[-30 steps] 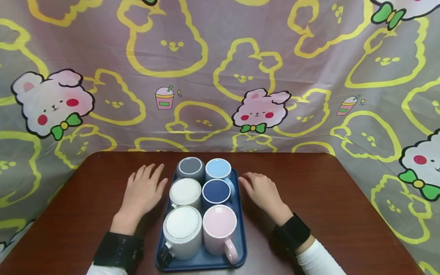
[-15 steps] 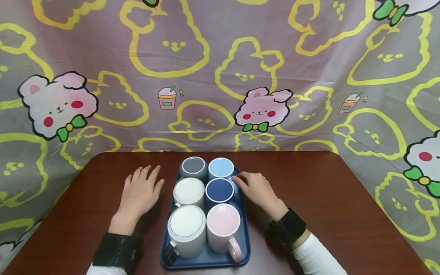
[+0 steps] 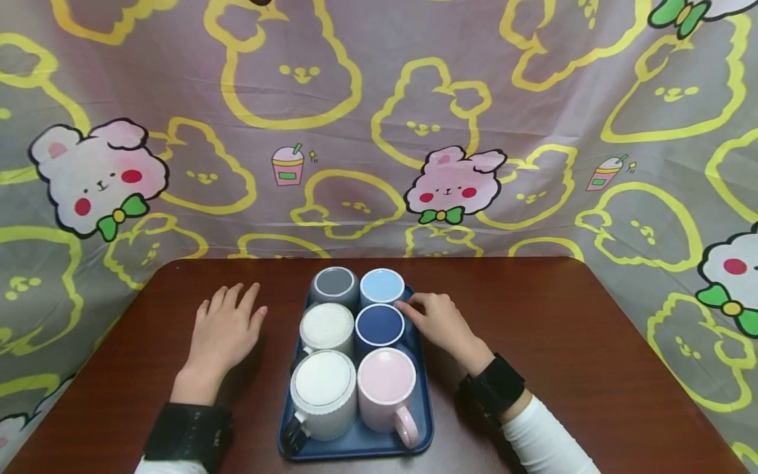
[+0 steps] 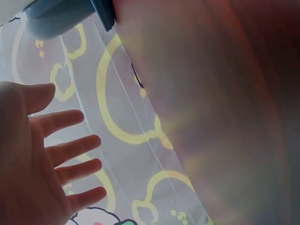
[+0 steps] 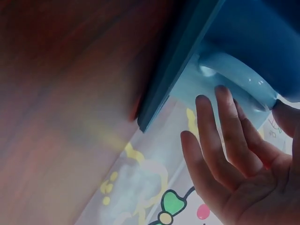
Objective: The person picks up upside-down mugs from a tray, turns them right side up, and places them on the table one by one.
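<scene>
On a dark blue tray (image 3: 423, 428) several mugs stand base up in two columns. The right column holds a light blue mug (image 3: 382, 286) at the back, a navy mug (image 3: 379, 325) and a pink mug (image 3: 387, 382) in front. My right hand (image 3: 441, 322) reaches over the tray's right edge and pinches the light blue mug's handle (image 5: 239, 75) between thumb and index finger; its other fingers stay loosely bent in the right wrist view. Left of the tray, my left hand (image 3: 222, 332) is held over the table with fingers spread, holding nothing.
A grey mug (image 3: 335, 283), a white mug (image 3: 327, 326) and a larger white mug (image 3: 324, 388) with a black handle form the left column, close against the right one. The brown table (image 3: 533, 342) ends at a patterned cloth (image 3: 349, 99) behind.
My right hand has moved left from beside the tray to the light blue mug's handle. My left hand has drawn away to the left. The mugs keep their places on the tray.
</scene>
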`<control>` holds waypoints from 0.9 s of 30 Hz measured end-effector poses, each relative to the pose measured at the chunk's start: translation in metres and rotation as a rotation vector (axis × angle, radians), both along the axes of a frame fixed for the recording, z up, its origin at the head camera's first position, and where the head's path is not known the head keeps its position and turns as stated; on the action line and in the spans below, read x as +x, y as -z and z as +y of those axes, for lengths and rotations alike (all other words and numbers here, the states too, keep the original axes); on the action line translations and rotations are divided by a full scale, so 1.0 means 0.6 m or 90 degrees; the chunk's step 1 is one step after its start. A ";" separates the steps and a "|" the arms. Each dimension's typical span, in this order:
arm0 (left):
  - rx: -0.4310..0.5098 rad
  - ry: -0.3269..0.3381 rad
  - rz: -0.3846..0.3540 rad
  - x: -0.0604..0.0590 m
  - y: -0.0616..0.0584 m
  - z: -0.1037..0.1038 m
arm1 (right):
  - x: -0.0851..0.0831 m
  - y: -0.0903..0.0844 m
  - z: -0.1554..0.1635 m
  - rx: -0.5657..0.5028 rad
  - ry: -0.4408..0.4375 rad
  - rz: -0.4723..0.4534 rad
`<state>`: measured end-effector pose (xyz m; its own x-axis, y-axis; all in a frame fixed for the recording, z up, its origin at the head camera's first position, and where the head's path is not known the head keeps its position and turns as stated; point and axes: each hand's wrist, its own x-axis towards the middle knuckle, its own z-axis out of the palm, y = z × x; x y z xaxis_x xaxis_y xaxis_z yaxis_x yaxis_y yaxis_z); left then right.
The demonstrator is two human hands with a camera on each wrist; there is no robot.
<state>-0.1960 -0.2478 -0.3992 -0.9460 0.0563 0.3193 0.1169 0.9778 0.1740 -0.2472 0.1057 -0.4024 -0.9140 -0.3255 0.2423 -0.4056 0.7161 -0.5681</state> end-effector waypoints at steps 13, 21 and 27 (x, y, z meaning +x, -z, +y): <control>0.000 -0.032 -0.024 0.009 0.000 -0.026 | -0.003 -0.002 -0.010 -0.040 -0.017 -0.026; 0.001 -0.053 -0.030 0.015 0.001 -0.040 | -0.007 -0.011 -0.011 -0.079 -0.010 -0.137; 0.004 -0.061 -0.038 0.021 0.001 -0.049 | -0.008 -0.015 -0.013 -0.085 0.004 -0.184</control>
